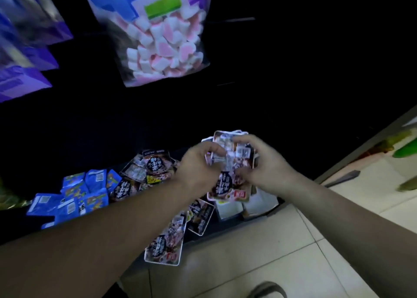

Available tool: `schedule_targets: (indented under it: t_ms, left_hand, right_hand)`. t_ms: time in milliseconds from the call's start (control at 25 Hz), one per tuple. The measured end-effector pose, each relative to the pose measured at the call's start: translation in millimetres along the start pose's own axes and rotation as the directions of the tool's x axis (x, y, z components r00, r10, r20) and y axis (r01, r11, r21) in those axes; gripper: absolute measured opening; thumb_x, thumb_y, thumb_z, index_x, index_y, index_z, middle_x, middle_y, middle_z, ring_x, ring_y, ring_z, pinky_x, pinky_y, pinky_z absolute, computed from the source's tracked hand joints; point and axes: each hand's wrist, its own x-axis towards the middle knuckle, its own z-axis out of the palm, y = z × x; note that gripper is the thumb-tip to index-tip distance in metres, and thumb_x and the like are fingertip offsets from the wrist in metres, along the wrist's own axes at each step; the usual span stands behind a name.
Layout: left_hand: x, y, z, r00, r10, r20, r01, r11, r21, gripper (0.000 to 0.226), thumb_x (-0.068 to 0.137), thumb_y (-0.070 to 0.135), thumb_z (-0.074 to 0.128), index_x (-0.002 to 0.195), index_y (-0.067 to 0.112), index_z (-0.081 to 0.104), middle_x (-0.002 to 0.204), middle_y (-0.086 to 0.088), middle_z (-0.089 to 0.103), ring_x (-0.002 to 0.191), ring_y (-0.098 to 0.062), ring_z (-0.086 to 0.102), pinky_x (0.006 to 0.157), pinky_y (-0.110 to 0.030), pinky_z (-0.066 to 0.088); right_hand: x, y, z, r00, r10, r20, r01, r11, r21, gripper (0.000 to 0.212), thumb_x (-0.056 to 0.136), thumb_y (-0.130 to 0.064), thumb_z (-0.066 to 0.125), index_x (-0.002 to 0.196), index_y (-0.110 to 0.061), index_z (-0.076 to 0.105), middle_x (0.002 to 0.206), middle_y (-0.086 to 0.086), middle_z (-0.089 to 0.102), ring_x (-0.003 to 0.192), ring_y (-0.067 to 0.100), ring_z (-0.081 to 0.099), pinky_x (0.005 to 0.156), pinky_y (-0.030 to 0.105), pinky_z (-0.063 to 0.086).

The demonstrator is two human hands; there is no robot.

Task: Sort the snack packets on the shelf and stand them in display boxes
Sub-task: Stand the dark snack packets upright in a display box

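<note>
My left hand [198,166] and my right hand [268,164] together grip a stack of brown snack packets [232,175] with black round labels, held upright above the low dark shelf [94,234]. More brown packets [149,169] lie loose on the shelf behind my left hand. Two others [165,243] hang over the shelf's front edge. A pile of blue snack packets [74,196] lies to the left. White display boxes [246,205] stand on the shelf right below the held stack, partly hidden by it.
A hanging bag of pink and white marshmallows [164,42] is above the shelf, with purple bags [24,60] at the upper left. Pale floor tiles [282,252] spread to the right. A green item [406,148] sits at the far right edge.
</note>
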Motion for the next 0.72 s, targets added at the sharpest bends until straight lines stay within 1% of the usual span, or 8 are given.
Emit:
schedule_targets:
  t_ms: [80, 240, 280, 360, 440, 520, 640, 720]
  left_hand:
    - [33.0, -0.1, 23.2, 0.999, -0.033, -0.005, 0.033, 0.999, -0.015, 0.018, 0.095, 0.011, 0.068, 0.105, 0.025, 0.065, 0.091, -0.003, 0.062, 0.067, -0.010, 0.054, 0.055, -0.011, 0.042]
    - [67.8, -30.2, 43.5, 0.985, -0.124, 0.119, 0.131, 0.990, -0.054, 0.048, 0.092, -0.004, 0.060, 0.110, 0.040, 0.066, 0.088, -0.026, 0.064, 0.074, -0.020, 0.053, 0.068, -0.027, 0.046]
    - [69.4, -40.1, 44.4, 0.980, -0.141, 0.139, 0.151, 0.986, -0.065, 0.052, 0.091, -0.005, 0.058, 0.114, 0.041, 0.066, 0.089, -0.026, 0.062, 0.074, -0.020, 0.053, 0.069, -0.026, 0.045]
    - [66.6, -57.8, 45.4, 0.964, -0.184, 0.193, 0.201, 0.977, -0.073, 0.058, 0.091, -0.007, 0.055, 0.121, 0.042, 0.064, 0.084, -0.012, 0.061, 0.071, -0.019, 0.053, 0.061, -0.021, 0.044]
    - [62.5, -70.0, 46.6, 0.953, -0.201, 0.227, 0.220, 0.973, -0.064, 0.065, 0.090, -0.009, 0.052, 0.125, 0.045, 0.061, 0.080, -0.005, 0.061, 0.063, -0.022, 0.046, 0.054, -0.025, 0.040]
    - [62.1, -78.5, 44.8, 0.956, -0.193, 0.219, 0.206, 0.978, -0.037, 0.066, 0.091, -0.008, 0.051, 0.127, 0.046, 0.060, 0.095, -0.006, 0.064, 0.061, -0.023, 0.045, 0.054, -0.028, 0.041]
    - [59.7, -82.2, 32.1, 0.968, -0.179, 0.176, 0.178, 0.984, 0.020, 0.062, 0.094, -0.004, 0.053, 0.131, 0.046, 0.058, 0.128, -0.006, 0.055, 0.052, -0.011, 0.055, 0.051, -0.019, 0.045]
    - [55.5, -83.9, 22.1, 0.975, -0.165, 0.151, 0.158, 0.986, 0.053, 0.059, 0.095, -0.003, 0.054, 0.133, 0.042, 0.057, 0.130, -0.006, 0.052, 0.043, -0.003, 0.051, 0.044, -0.016, 0.042]
  right_hand:
    - [21.3, 18.2, -13.4, 0.997, -0.005, -0.072, -0.005, 0.989, -0.147, 0.069, 0.094, -0.010, 0.072, 0.130, -0.060, 0.040, 0.144, 0.002, 0.042, 0.093, 0.018, 0.060, 0.057, 0.021, 0.051]
    - [52.1, 47.1, -13.6, 0.992, 0.070, -0.101, -0.090, 0.974, -0.208, 0.081, 0.089, 0.002, 0.068, 0.129, -0.060, 0.035, 0.131, 0.004, 0.039, 0.087, 0.025, 0.061, 0.059, 0.040, 0.060]
    - [57.3, 53.7, -6.1, 0.993, 0.076, -0.087, -0.094, 0.968, -0.231, 0.083, 0.088, 0.005, 0.067, 0.129, -0.059, 0.034, 0.128, 0.003, 0.038, 0.086, 0.026, 0.061, 0.057, 0.039, 0.059]
    - [62.3, 67.4, 10.4, 0.993, 0.091, -0.069, -0.105, 0.967, -0.232, 0.087, 0.086, 0.010, 0.064, 0.130, -0.058, 0.034, 0.125, 0.002, 0.038, 0.080, 0.024, 0.060, 0.050, 0.031, 0.051]
    - [63.6, 83.5, 22.9, 0.991, 0.124, -0.059, -0.131, 0.979, -0.153, 0.089, 0.086, 0.013, 0.063, 0.134, -0.056, 0.035, 0.128, 0.000, 0.037, 0.077, 0.020, 0.061, 0.047, 0.022, 0.045]
    - [64.0, 94.1, 30.2, 0.988, 0.139, -0.067, -0.141, 0.990, -0.024, 0.091, 0.086, 0.017, 0.061, 0.136, -0.055, 0.038, 0.132, -0.001, 0.038, 0.086, 0.017, 0.062, 0.049, 0.016, 0.047]
    - [66.5, 94.1, 43.8, 0.994, 0.099, -0.049, -0.095, 0.992, 0.085, 0.089, 0.085, 0.020, 0.059, 0.137, -0.051, 0.041, 0.136, 0.002, 0.042, 0.099, 0.014, 0.064, 0.059, 0.022, 0.058]
    - [69.7, 90.0, 54.8, 0.998, 0.064, -0.029, -0.062, 0.996, 0.064, 0.086, 0.085, 0.018, 0.061, 0.136, -0.047, 0.041, 0.136, 0.002, 0.042, 0.098, 0.016, 0.064, 0.060, 0.024, 0.059]
